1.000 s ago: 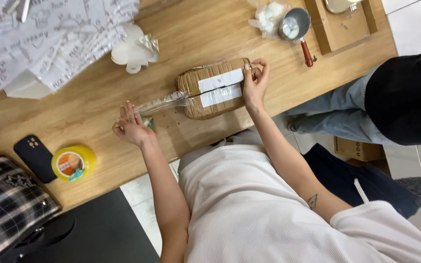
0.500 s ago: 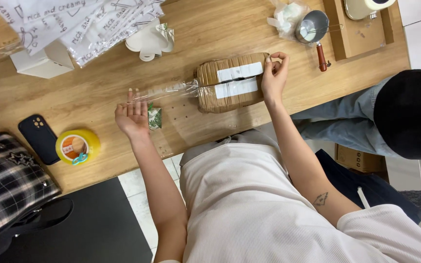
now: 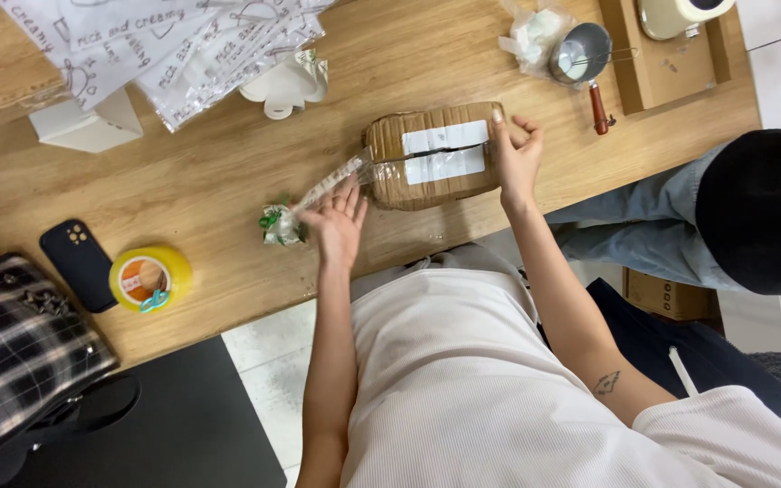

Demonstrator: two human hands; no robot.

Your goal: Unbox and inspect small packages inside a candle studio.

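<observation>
Far out beyond the left hand, a plaid bag [image 3: 11, 352] sits at the table's edge, with a black phone [image 3: 77, 264] and a yellow tape roll [image 3: 149, 277] side by side just past it. Up behind them, a white box [image 3: 88, 125] and a heap of printed plastic bags [image 3: 174, 45] lie well away from either hand.

Now the action: the left hand [image 3: 336, 224] lies flat on the wooden table [image 3: 210, 181], fingers spread and open, gripping nothing. Just off its fingertips on the outer side is a small green-and-white tape dispenser [image 3: 280, 224], and a clear strip of tape [image 3: 332, 183] runs from there past the fingers, up to the parcel.

The brown cardboard parcel [image 3: 433, 155], wrapped in tape and bearing two white labels, lies between the two hands, touching both. The right hand [image 3: 515, 154] is curled over its far end, fingers draped on top and thumb around the edge, a loose steadying hold rather than a tight clamp.

Beyond the right hand: a crumpled plastic wrapper [image 3: 528, 38], a small metal pan [image 3: 582, 56] with a reddish handle, and a wooden tray [image 3: 671, 54]. Another person in a black top and jeans [image 3: 680, 226] stands beside the table.
</observation>
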